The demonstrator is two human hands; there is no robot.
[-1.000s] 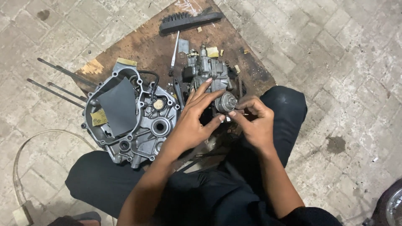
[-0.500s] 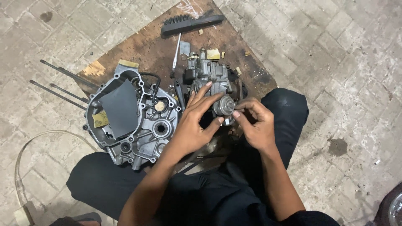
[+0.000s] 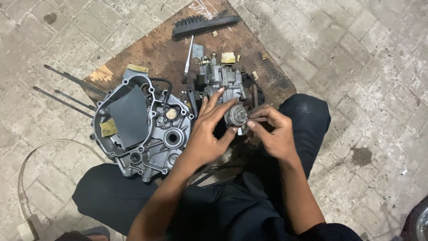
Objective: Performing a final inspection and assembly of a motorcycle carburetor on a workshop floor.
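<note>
Nearest the camera: one person seated on the paved floor, dark trousers, both forearms reaching forward.

Left hand (image 3: 206, 134) lies flat over the grey cast-metal carburettor-like assembly (image 3: 223, 85), fingers spread wide and pressing on it, thumb curled under the round metal fitting (image 3: 236, 115) at its near end. Right hand (image 3: 273, 134) has thumb and forefinger pinched narrow around a small part at that fitting; the part is too small to identify. The assembly sits upright on the worn brown wooden board (image 3: 147, 53), just in front of the knees.

Judgement: this step goes best with the left hand holding the body steady while the right works the small piece squarely, without forcing it.

Left of the hands: one grey aluminium engine case cover (image 3: 147, 134), with one dark sheet of abrasive paper (image 3: 127, 117) lying on it. Beyond it, three long dark metal rods (image 3: 67, 91) reach out onto the floor. Farther: one thin screwdriver-like tool (image 3: 189, 56), then one black bristle brush (image 3: 205, 24) at the far edge of the board.
</note>
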